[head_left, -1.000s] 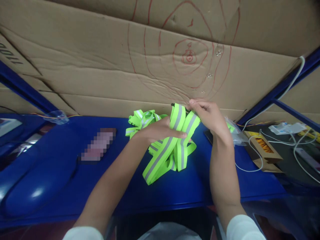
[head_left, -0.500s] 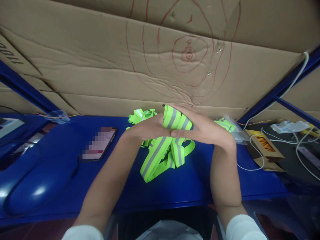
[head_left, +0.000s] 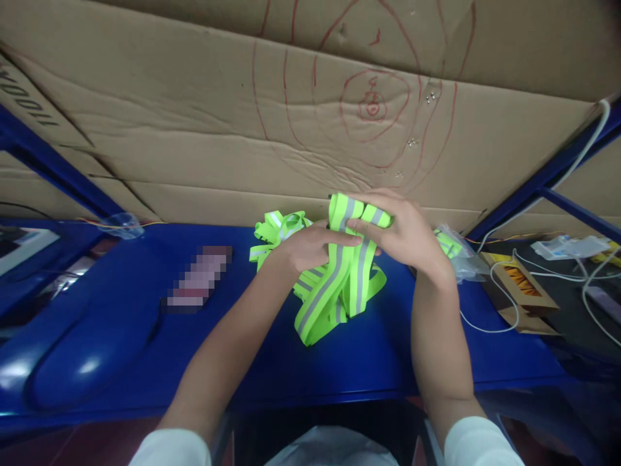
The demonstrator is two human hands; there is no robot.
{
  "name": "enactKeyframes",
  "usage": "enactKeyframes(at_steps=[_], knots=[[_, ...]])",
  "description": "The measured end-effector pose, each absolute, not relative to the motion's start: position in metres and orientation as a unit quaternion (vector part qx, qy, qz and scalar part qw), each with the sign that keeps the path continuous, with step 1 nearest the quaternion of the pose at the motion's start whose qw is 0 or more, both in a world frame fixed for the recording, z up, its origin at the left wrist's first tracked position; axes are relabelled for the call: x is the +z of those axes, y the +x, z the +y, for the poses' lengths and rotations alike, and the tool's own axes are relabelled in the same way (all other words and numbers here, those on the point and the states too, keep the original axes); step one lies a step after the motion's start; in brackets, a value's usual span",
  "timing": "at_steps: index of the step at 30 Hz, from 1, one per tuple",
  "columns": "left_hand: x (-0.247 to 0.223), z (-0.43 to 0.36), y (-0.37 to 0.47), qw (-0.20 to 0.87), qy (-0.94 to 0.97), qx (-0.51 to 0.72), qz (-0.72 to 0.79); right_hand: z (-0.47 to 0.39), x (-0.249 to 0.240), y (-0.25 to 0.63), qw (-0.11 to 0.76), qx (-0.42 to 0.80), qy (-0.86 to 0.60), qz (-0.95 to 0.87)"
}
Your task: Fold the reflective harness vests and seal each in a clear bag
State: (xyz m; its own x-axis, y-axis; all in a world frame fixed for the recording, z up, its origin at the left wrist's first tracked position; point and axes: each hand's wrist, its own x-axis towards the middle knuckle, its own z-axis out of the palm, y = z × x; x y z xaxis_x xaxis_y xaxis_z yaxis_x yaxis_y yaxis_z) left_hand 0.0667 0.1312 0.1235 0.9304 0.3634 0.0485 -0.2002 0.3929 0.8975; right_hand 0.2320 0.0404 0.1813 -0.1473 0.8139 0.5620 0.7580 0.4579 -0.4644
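Observation:
Neon-green straps with grey reflective stripes (head_left: pixel 327 291) hang folded between my two hands, their lower loops near the blue table (head_left: pixel 272 362). My left hand (head_left: pixel 313 246) grips them from the left, its index finger lying across the front of the bands. From the right, my right hand (head_left: pixel 400 226) holds the upper folds, thumb in front and the other fingers behind. A pile of similar green straps (head_left: pixel 279 226) lies behind my left hand, partly hidden by it.
A phone (head_left: pixel 198 278) lies on the left. Cardboard (head_left: pixel 194 155) stands behind the table. At the right are a clear bag with green straps (head_left: pixel 451 246), an opened brown box (head_left: pixel 521 285) and white cables (head_left: pixel 497 330).
The upper folds and both hands have shifted slightly right. My left index finger now lies over the front of the bands, and my right thumb sits higher. The lower loops moved right.

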Motion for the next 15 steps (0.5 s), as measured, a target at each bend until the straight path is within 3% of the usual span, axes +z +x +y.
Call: enactKeyframes(at_steps=[5,10,15], knots=[[0.129,0.117,0.069,0.797,0.576,0.169,0.069,0.039,0.183,0.232,0.515,0.105,-0.543,-0.655],[0.145,0.112,0.052,0.730,0.659,0.165,0.071,0.038,0.183,0.230,0.535,0.314,-0.500,-0.604],[0.152,0.120,0.035,0.688,0.706,0.145,0.084,0.052,0.176,0.226,0.591,0.236,-0.492,-0.595]])
